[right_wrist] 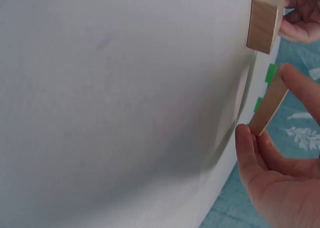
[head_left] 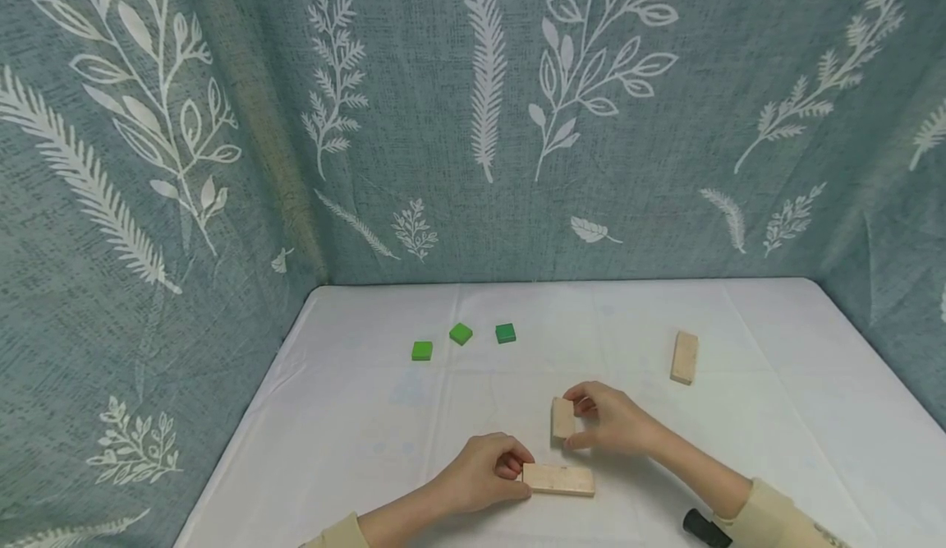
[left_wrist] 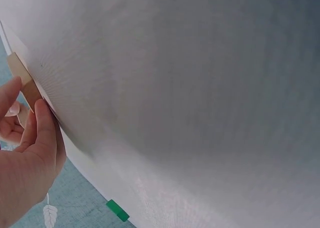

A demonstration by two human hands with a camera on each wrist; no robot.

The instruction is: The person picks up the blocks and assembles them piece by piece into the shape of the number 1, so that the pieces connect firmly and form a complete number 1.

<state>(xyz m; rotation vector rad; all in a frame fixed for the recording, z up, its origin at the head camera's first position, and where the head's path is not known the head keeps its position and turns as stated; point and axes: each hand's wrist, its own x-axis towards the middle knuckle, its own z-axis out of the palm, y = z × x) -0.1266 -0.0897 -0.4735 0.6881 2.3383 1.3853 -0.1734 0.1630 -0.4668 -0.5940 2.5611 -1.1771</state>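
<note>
Two pale wooden blocks are in hand, low in the middle of the head view. My left hand (head_left: pixel 484 474) grips one wooden block (head_left: pixel 559 479) by its left end, thumb on the near side; the block lies lengthwise left to right. Just beyond it, my right hand (head_left: pixel 613 418) pinches another wooden block (head_left: pixel 563 421) between thumb and fingers from the right side, its long side pointing away from me. A small gap separates the two blocks. In the right wrist view, the right hand's block (right_wrist: pixel 270 103) appears below the left hand's block (right_wrist: pixel 265 21).
A third wooden block (head_left: pixel 684 357) lies at the right on the white tablecloth (head_left: pixel 355 416). Toward the back sit two light green squares (head_left: pixel 422 351) and a darker green one (head_left: pixel 506 333). A black object (head_left: pixel 705 527) shows by the right sleeve. Leaf-patterned curtain (head_left: pixel 414 121) surrounds the table.
</note>
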